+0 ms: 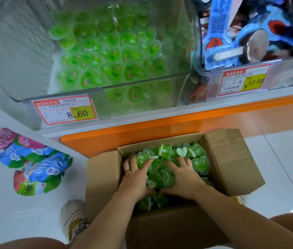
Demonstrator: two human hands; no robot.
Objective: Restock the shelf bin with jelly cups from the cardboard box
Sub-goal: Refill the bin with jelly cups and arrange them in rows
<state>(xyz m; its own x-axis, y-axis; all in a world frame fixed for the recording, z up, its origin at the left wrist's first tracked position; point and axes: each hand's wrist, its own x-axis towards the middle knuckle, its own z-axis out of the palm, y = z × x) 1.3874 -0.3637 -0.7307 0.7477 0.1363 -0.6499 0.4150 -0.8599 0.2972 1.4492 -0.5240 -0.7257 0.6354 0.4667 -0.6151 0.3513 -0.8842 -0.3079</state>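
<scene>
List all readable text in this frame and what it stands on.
"8.60": left price tag on the jelly cup bin.
"¥12.80": right price tag on the neighbouring bin.
"梅": snack bag on the floor.
Small print on both tags and the blue packs: too blurred to read.
</scene>
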